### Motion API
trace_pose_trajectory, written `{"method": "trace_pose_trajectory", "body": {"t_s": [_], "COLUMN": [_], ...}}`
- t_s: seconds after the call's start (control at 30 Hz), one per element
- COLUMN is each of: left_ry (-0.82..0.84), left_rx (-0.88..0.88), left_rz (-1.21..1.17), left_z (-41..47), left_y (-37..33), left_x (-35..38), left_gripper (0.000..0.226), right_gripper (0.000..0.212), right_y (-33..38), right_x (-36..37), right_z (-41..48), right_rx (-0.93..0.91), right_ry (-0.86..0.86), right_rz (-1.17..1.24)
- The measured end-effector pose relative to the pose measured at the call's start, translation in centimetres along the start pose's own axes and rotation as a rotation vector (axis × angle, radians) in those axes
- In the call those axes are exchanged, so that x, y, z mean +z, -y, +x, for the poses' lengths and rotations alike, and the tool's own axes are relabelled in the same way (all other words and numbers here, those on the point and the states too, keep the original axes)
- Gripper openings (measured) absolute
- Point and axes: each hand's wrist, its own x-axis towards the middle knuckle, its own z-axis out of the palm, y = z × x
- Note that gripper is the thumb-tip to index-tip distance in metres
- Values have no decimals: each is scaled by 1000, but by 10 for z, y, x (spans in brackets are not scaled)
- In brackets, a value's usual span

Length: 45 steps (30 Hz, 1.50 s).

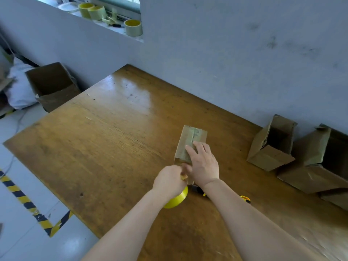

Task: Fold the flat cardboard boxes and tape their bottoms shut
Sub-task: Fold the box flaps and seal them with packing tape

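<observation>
— One box (190, 134) lies on the table (103, 147), the right hand (204, 164) flat upon it. Which step is this?
— Taping its bottom. The left hand (170, 182) has its grip around the tape roll (178, 199); next, I think, a clean cut is needed.

Pretty soft daylight here, coming from the window at the upper left, with a big white glare patch on the glossy brown wooden table (116, 129) near its far corner. Edges bend fisheye-style, left edge smeared with blur, shadows faint.

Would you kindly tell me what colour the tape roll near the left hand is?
The tape roll is bright yellow; head view.
</observation>
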Motion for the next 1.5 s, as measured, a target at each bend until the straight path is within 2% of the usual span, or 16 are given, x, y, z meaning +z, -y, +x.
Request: {"method": "trace_pose_trajectory", "body": {"t_s": [0.07, 0.13, 0.23, 0.33, 0.43, 0.5, 0.67, 0.8, 0.83, 0.9, 0.97, 1.1, 1.2, 1.3, 1.37, 1.5], "left_ry": [-20, 86, 273, 198, -275, -454, -340, -350, -342, -335, -370, -510, -521, -381, -348, -501], "left_rx": [110, 250, 202, 116, 138, 112, -211, -273, -276, -272, -252, -238, -176, -116, -98, -20], "left_rz": [382, 600, 482, 329, 194, -49, -270, -385, -423, -453, -483, -593, -478, -21, 206, 354], "left_z": [-8, -16, -27, -38, -30, -18, 17, 33, 38, 46, 52, 58, 66, 75, 75, 60], "left_y": [3, 11, 23, 24, 25, 18, 7, 12, 11, 8, 7, 15, 20, 16, 12, 16], "left_x": [4, 14, 28, 32, 27, 16, 5, -2, -4, -9, -12, -15, -23, -28, -26, -24], "left_gripper": [20, 28, 70, 102, 64, 39, 60, 53, 53, 57, 63, 48, 28, 22, 34, 36], "right_gripper": [56, 58, 61, 64, 72, 70, 33, 22, 28, 64, 94, 78, 50, 34, 24, 8], "right_y": [-2, -3, -6, -4, -5, -5, 1, 0, 0, -1, -4, -17, -25, -22, -17, -15], "right_x": [0, -1, -1, 0, -1, -2, -10, -21, -24, -28, -31, -28, -21, -10, -4, -3], "right_z": [-1, -2, -7, -15, -21, -21, -13, 1, 5, 12, 18, 23, 18, 12, 9, 5], "right_rx": [0, -10, -6, 76, 153, 172, 289, 236, 261, 332, 417, 511, 629, 668, 626, 560], "right_ry": [-3, 9, 39, 44, 140, 143, 12, -30, -86, -131, -16, 21, -8, 90, 122, 91], "right_rz": [50, 105, 160, 247, 328, 375, 598, 394, 337, 315, 420, 638, 923, 1105, 1053, 945]}}
